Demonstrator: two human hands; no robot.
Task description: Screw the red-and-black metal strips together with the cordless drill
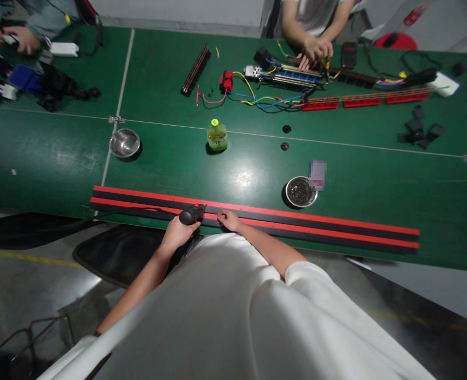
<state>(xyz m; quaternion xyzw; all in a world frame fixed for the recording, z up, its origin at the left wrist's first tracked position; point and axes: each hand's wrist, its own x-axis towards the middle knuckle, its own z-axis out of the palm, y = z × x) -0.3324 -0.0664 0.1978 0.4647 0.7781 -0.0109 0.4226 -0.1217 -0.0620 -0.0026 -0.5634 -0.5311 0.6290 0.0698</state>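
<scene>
My left hand is wrapped round a black electric screwdriver, whose tip points right over the strips. Just right of it, my right hand rests at the strips with fingertips pinched together; whatever is between them is too small to make out. Under both hands lie two long red-and-black strips, side by side along the near edge of the table. A metal bowl of small dark screws stands beyond my right hand.
On the green table stand another metal bowl and a green-capped bottle. A co-worker's hands handle wired parts at the back; another person's hands are at far left. Black pieces lie at right.
</scene>
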